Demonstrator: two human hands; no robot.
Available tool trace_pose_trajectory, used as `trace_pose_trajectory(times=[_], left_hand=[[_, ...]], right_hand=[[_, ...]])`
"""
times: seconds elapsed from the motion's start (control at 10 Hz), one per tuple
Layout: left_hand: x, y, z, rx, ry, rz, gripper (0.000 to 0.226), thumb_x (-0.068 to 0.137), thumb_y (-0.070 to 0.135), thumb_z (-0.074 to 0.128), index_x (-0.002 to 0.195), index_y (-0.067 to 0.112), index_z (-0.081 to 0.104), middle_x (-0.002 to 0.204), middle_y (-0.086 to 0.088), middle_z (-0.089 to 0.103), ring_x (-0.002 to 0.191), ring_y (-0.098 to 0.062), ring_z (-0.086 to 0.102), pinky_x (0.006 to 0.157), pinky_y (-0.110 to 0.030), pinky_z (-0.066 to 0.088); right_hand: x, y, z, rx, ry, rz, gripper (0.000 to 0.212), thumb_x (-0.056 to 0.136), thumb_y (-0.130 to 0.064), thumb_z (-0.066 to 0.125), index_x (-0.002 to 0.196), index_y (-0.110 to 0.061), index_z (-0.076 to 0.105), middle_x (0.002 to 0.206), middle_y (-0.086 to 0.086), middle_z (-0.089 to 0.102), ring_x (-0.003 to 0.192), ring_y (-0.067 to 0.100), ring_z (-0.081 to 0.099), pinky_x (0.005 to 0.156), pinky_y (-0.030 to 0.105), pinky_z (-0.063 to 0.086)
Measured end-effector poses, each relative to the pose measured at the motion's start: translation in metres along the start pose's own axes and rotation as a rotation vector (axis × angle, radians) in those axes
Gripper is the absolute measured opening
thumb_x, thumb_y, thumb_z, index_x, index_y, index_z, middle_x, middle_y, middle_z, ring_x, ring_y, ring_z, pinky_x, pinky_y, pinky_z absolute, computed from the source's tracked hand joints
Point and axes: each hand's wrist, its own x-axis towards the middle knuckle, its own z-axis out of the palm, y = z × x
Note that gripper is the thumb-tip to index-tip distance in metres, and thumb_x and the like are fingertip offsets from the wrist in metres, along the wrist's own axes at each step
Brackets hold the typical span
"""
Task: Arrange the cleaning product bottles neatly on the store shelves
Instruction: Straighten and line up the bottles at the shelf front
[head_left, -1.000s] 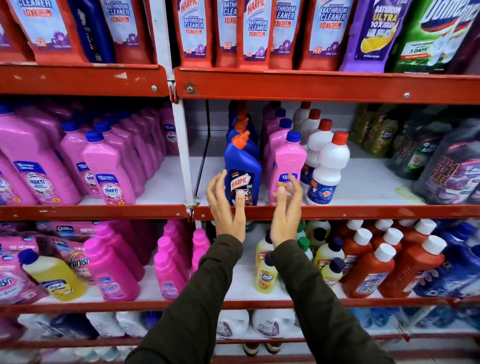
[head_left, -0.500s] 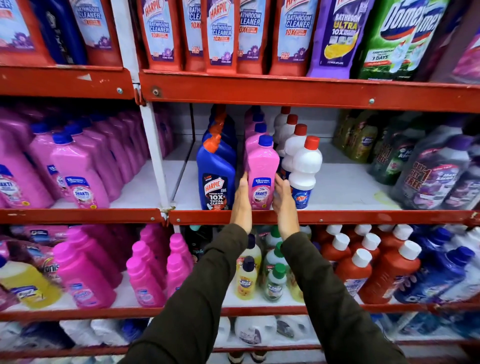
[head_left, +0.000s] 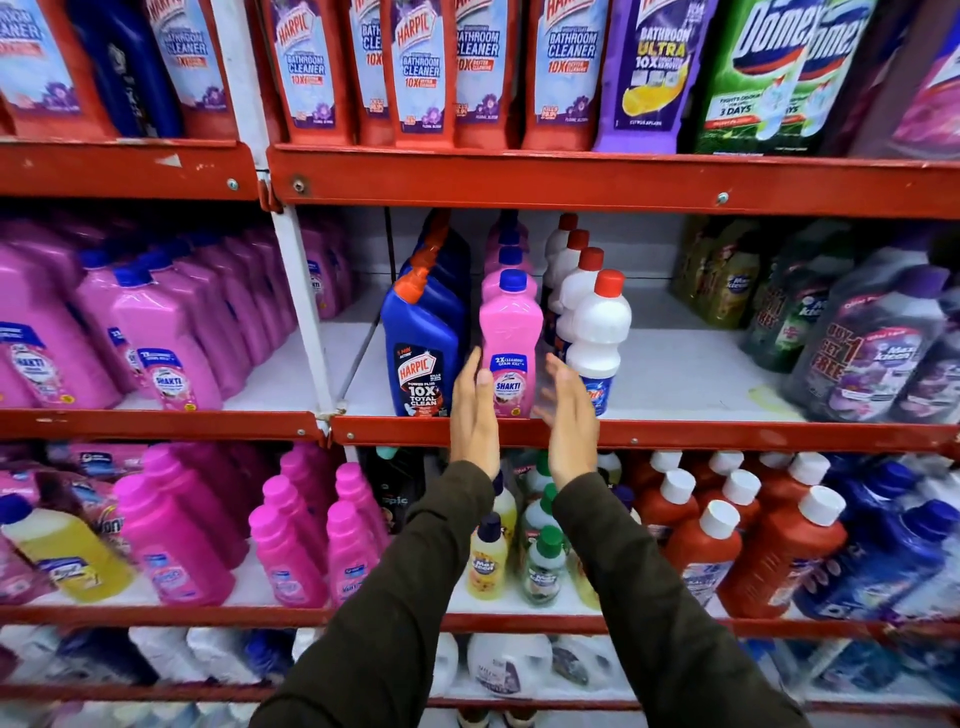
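Two dark sleeves (head_left: 415, 597) reach up from the near bottom edge toward the middle shelf (head_left: 623, 432); the left hand (head_left: 475, 415) and the right hand (head_left: 569, 418) are both flat and open, palms turned in to face each other, fingers pointing away; neither grip holds anything. The right hand looks a little blurry.

Just past the hands, between them, stands the pink bottle (head_left: 510, 343) with a blue cap; it sits at the near edge of the middle shelf, and its long side goes straight up. The left hand's thumb lies over the bottle's lower left side, but I cannot tell if it touches; the right hand is a small way off to the right. So I think the left hand is nearer.

Left of the pink one stands a blue bottle (head_left: 423, 348) with an orange cap, just beside it; right of it stands a white bottle (head_left: 597, 332) with a red cap, also close. Behind each front bottle more of the same kind go back in a row to the far wall.

I think the next job is to close both palms on the pink bottle from its two sides and set it in line with its neighbours; the gaps are tight, so a wide push could knock the blue or white one.
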Motion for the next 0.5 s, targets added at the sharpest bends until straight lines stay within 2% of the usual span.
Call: trace_pose_trajectory(times=[0.1,0.2,0.3,0.4,0.5], left_hand=[[-0.018,-0.002,0.009,-0.028,0.190,0.150,0.064,0.097,0.060,0.037,0.144,0.020,0.051,0.139,0.004,0.054,0.124,0.005,0.053,0.104,-0.025,0.047],[-0.024,0.004,0.026,-0.024,0.145,0.234,0.047,0.102,0.045,0.040,0.136,0.018,0.058,0.135,0.003,0.060,0.127,-0.005,0.055,0.107,-0.024,0.044],[-0.022,0.016,0.049,-0.017,-0.101,0.153,0.047,0.105,0.046,0.034,0.146,0.027,0.048,0.152,0.008,0.048,0.142,-0.005,0.043,0.118,-0.024,0.033],[-0.009,0.018,0.073,-0.013,-0.262,-0.071,0.058,0.108,0.054,0.026,0.159,0.026,0.027,0.163,0.008,0.029,0.148,-0.006,0.028,0.125,-0.036,0.025],[0.010,0.001,0.086,-0.030,-0.289,-0.266,0.100,0.080,0.094,0.036,0.159,0.033,0.030,0.165,0.001,0.035,0.149,-0.020,0.037,0.123,-0.050,0.031]], right_hand=[[-0.005,-0.001,-0.018,0.011,0.243,-0.115,0.027,0.104,-0.031,0.041,0.111,-0.026,0.067,0.121,0.006,0.066,0.107,0.011,0.063,0.089,0.027,0.052],[0.004,-0.009,-0.041,0.021,0.322,-0.150,0.033,0.104,-0.026,0.041,0.126,-0.012,0.062,0.127,0.006,0.058,0.101,-0.013,0.058,0.085,0.003,0.045],[0.023,-0.019,-0.058,-0.072,0.254,-0.042,0.046,0.106,-0.034,0.033,0.148,-0.017,0.044,0.148,-0.003,0.044,0.124,-0.009,0.045,0.100,-0.001,0.036],[0.022,-0.040,-0.061,-0.123,0.111,0.120,0.056,0.103,-0.049,0.026,0.154,-0.027,0.031,0.162,-0.003,0.028,0.149,0.015,0.028,0.120,0.036,0.027],[-0.001,-0.082,-0.052,0.000,-0.013,0.175,0.078,0.092,-0.055,0.034,0.156,-0.011,0.027,0.164,0.009,0.022,0.153,0.032,0.020,0.112,0.034,0.033]])
